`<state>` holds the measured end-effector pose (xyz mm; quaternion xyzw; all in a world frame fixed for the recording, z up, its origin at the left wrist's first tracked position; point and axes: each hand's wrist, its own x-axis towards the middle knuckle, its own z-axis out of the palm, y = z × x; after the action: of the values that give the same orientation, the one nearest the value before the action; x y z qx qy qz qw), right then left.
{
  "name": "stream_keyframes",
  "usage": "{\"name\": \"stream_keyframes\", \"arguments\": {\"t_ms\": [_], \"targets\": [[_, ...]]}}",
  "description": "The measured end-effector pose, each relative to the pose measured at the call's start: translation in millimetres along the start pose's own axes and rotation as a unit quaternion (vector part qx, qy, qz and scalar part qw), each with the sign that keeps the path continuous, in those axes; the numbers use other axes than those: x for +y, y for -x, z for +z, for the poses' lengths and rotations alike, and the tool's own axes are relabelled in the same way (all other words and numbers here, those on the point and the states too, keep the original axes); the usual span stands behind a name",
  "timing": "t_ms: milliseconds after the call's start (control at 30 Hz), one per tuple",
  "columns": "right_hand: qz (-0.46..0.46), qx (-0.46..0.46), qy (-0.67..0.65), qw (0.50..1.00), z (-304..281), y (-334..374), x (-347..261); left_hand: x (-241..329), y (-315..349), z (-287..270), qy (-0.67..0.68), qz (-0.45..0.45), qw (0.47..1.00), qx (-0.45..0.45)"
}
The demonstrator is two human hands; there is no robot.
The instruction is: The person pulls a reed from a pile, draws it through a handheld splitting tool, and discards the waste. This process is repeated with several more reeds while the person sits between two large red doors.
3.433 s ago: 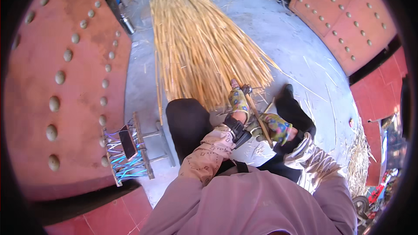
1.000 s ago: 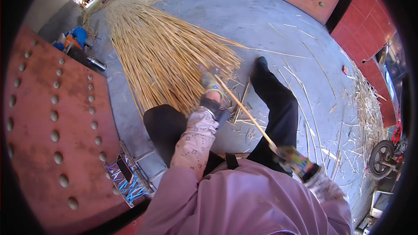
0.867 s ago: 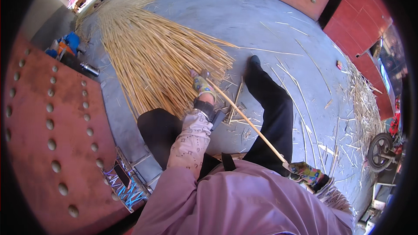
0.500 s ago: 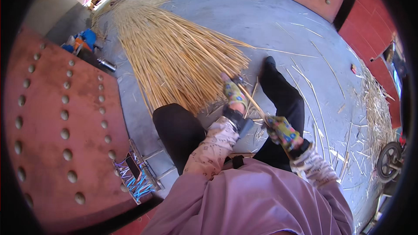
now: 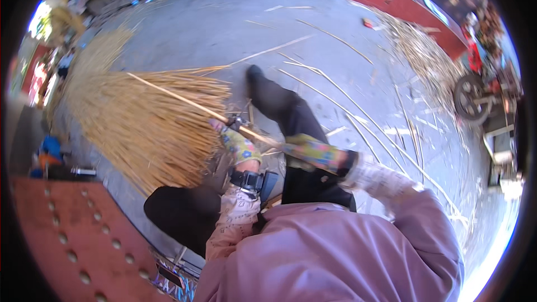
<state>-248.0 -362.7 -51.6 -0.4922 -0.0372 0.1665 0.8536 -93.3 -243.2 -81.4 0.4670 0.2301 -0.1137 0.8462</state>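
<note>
A long straw-coloured reed stalk slants from over the pile down to my hands. My left hand, in a flowered yellow-green glove with bare fingertips, is closed around a small dark tool that the stalk passes by or through; its shape is mostly hidden. To the right, my right hand, in a matching glove and blurred, grips the stalk's near end. A big fanned pile of reed stalks lies on the floor left of and beyond my hands, its cut ends facing me.
Loose stalks and pale scraps lie across the grey floor to the right. A straw heap runs along the red wall, near a wheel. A red studded door and a metal flask are at left.
My view has turned right, so the pile appears farther left. My right hand has moved up level with my left, and both hands still hold on.
</note>
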Motion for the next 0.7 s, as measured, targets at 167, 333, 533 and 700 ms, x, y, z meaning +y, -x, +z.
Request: {"name": "stream_keyframes", "arguments": {"t_ms": [167,333,533,700], "targets": [[-0.007,0.198,0.054,0.979,31.4,-30.3,9.1,54.6,38.9,26.0,-0.087,0.017,0.991,-0.096],[0.012,0.098,0.061,0.993,34.6,47.3,12.4,111.6,1.2,23.9,-0.051,0.12,0.99,-0.048],[0.283,0.097,0.139,0.944,6.9,157.9,29.4,205.5,-77.4,-94.8,0.066,0.104,0.969,-0.215],[0.141,0.301,0.121,0.935,-78.3,248.7,18.1,231.0,-144.3,-166.3,0.155,0.131,0.967,-0.155]]}}
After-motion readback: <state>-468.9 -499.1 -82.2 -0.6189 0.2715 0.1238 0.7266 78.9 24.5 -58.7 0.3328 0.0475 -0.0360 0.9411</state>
